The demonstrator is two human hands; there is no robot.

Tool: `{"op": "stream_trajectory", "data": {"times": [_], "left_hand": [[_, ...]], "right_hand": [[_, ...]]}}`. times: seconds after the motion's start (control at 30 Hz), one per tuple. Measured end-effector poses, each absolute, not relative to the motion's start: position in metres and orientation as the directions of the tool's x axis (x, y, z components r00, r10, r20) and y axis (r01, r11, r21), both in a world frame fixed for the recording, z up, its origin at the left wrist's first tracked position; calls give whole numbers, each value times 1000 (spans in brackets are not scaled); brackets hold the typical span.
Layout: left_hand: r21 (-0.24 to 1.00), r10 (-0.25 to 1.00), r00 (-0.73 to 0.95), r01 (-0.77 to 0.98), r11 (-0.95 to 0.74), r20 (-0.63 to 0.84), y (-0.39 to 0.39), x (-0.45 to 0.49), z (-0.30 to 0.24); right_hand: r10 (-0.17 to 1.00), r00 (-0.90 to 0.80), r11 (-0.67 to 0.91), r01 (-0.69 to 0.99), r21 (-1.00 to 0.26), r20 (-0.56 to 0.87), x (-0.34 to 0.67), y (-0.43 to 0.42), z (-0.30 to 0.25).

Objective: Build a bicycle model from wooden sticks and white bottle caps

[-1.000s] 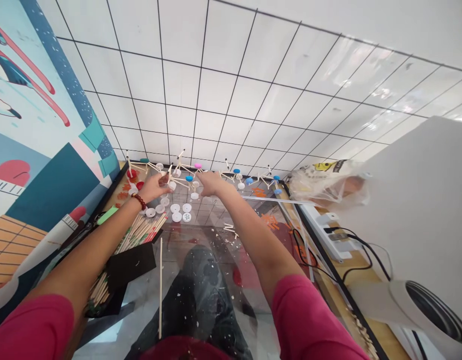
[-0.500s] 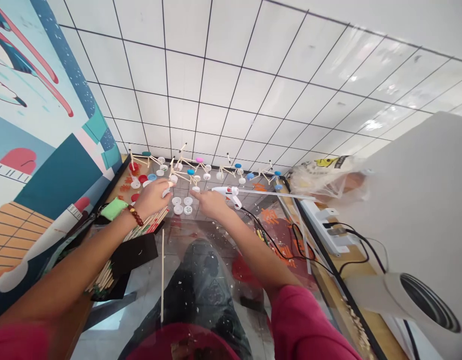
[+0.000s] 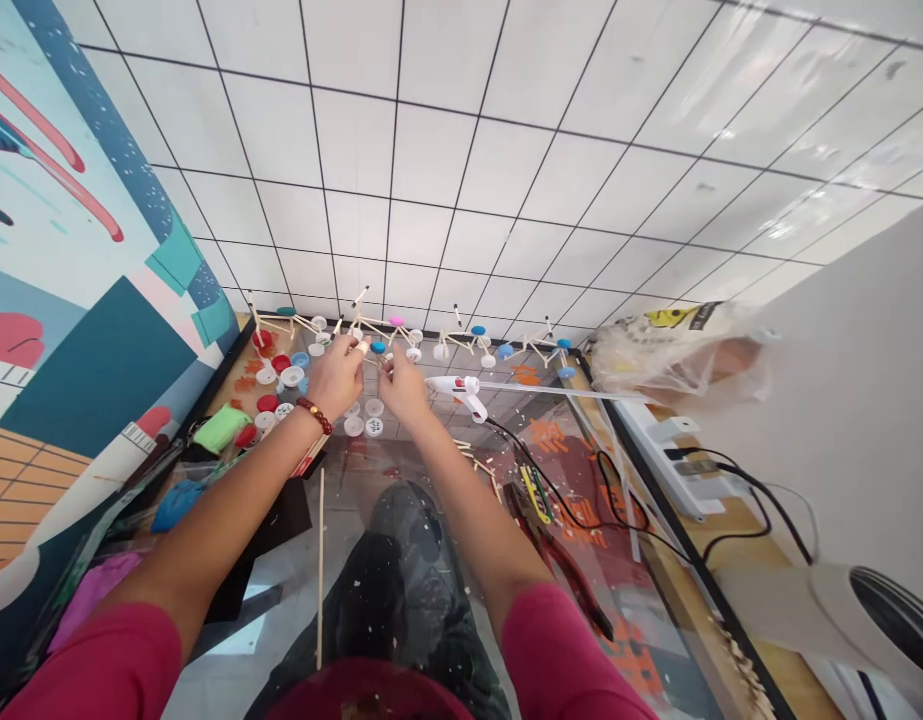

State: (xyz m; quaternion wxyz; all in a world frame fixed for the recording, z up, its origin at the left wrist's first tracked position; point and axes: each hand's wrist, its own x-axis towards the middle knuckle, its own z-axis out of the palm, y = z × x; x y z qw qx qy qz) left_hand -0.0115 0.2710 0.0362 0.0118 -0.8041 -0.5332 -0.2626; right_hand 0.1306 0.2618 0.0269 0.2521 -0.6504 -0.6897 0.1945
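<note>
My left hand (image 3: 338, 380), with a brown bead bracelet on its wrist, is closed at the left side of a small figure of matchsticks and bottle caps with a blue cap (image 3: 377, 347) on top. On its right side my right hand (image 3: 405, 386) pinches with bent fingers. Both hands hide most of this figure's lower parts. Between the forearms lie several white bottle caps (image 3: 374, 427). Right of my right hand a white hot glue gun (image 3: 461, 388) rests on the glass table, a long clear glue stick (image 3: 555, 390) running out of its back.
Similar figures with a pink cap (image 3: 397, 321) and other colours line the wall. Loose red caps (image 3: 267, 403) lie left. Pliers (image 3: 581, 590), a yellow cutter (image 3: 534, 495), a thin wooden stick (image 3: 321, 570), a power strip (image 3: 690, 470) and a plastic bag (image 3: 678, 360) lie around.
My left hand has moved right and up to the blue-capped figure. My right hand's pointing finger has bent into a pinch beside it. The camera view has shifted slightly.
</note>
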Motion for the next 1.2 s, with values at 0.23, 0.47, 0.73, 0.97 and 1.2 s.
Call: {"op": "stream_trajectory", "data": {"times": [0.23,0.47,0.73,0.97,1.2], "left_hand": [[185,851,337,881,-436,402,270,-14,35],[132,847,357,890,-436,394,269,-11,32],[107,847,370,893,-438,381,269,-8,33],[134,854,365,889,-438,370,269,-8,35],[100,853,363,899,-427,374,267,-9,38]], "right_hand": [[993,-35,95,775,-624,108,130,276,19],[989,-25,111,782,-614,147,129,286,19],[973,-43,184,739,-648,227,129,289,21],[974,-51,184,746,-640,220,129,290,19],[973,-52,186,753,-631,225,129,290,18]]}}
